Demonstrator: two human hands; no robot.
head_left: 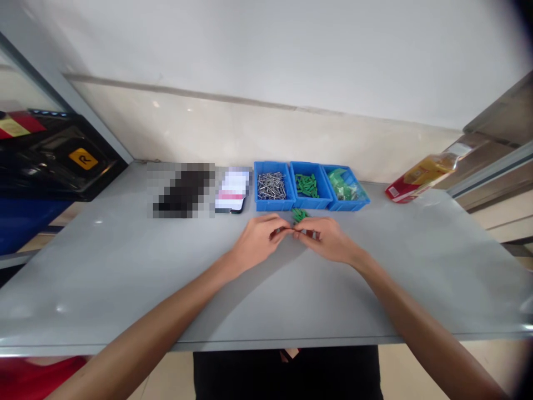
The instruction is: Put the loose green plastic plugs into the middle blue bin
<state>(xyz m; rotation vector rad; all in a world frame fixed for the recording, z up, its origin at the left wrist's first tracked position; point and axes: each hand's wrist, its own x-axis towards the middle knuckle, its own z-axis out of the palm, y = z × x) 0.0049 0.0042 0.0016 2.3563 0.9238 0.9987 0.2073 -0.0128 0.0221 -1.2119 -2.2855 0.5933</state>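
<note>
My left hand (259, 243) and my right hand (327, 239) meet fingertip to fingertip just above the grey table. Both are closed in a pinch, and whatever sits between the fingertips is too small and covered to name. Right behind the fingers lies a small pile of green wall plugs (299, 214), partly hidden by my right hand. Beyond it stand three blue bins in a row: the left bin (275, 205) holds metal screws (271, 186), the middle bin (313, 204) holds loose green wall plugs (307, 185), and the right bin (350, 206) holds a clear plastic bag (343, 183) with green contents.
A phone with a lit screen (233, 189) lies left of the bins, beside a dark pixelated object (185, 191). At the right back, a bottle of yellow liquid (425, 175) appears tilted. The table (125, 289) meets a wall behind; a black package (62, 155) is at far left.
</note>
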